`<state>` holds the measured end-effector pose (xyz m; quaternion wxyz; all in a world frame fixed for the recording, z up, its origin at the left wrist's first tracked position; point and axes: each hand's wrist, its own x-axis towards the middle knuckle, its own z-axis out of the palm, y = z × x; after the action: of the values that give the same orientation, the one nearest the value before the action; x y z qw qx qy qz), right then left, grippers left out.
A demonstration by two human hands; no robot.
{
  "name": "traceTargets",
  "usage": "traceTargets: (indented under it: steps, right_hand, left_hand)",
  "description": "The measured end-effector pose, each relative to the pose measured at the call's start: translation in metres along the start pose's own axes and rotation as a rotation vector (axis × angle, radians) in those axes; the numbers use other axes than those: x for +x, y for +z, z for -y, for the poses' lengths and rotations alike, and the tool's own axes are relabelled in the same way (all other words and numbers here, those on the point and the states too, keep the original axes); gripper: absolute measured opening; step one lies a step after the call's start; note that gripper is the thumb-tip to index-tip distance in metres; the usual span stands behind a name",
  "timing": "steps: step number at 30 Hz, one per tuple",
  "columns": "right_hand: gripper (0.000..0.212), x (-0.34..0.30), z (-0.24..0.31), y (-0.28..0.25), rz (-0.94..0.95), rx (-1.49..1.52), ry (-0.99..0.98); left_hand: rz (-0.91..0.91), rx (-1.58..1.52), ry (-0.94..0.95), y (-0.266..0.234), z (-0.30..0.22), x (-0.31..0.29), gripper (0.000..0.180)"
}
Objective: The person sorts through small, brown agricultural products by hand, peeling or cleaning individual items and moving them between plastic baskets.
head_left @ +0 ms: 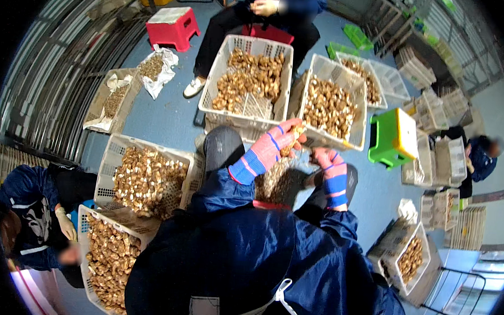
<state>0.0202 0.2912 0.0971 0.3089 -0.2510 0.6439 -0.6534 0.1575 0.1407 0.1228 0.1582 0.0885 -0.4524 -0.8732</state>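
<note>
My left hand, in a pink glove with blue stripes, is closed around brown-capped mushrooms in front of my knees. To its right, my right hand, in a matching glove, has its fingers curled together; whatever they hold, if anything, is too small to make out. Between my legs lies a heap of small pale trimmings. Just beyond my hands stand a white crate partly filled with mushrooms, its slotted bottom showing, and a fuller crate beside it on the right.
Two mushroom crates, one farther and one nearer, stand at my left beside a seated person. Another person sits opposite. A green stool stands right, a red stool far left. Metal racks line the left wall.
</note>
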Motion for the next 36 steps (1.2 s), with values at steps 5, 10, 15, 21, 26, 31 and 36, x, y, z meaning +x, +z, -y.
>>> traceTargets:
  steps: [5,10,15,21,26,31,36]
  right_hand:
    - [0.010,-0.024,0.058,0.030,0.032,-0.093,-0.195]
    - [0.011,-0.030,0.073,0.030,0.006,-0.184,-0.293]
    - [0.011,-0.027,0.073,0.032,0.039,-0.309,-0.437]
    - [0.010,-0.028,0.080,0.030,0.056,-0.009,0.024]
    - [0.012,-0.030,0.067,0.035,0.079,-0.145,-0.155]
    - [0.011,-0.023,0.064,0.024,0.077,0.060,0.080]
    - [0.007,-0.030,0.061,0.033,0.074,-0.078,-0.035]
  left_hand:
    - [0.049,0.073,0.021,0.020,-0.016,-0.024,0.048]
    - [0.066,0.183,0.054,0.030,-0.013,-0.018,0.049]
    - [0.015,0.670,0.262,0.026,-0.008,-0.016,0.039]
    - [-0.019,0.727,0.327,0.025,-0.008,-0.022,0.032]
    - [-0.040,0.898,0.382,0.025,-0.006,-0.023,0.032]
    - [0.000,0.764,0.231,0.024,-0.006,-0.028,0.034]
    - [-0.104,0.738,0.198,0.027,-0.001,-0.029,0.032]
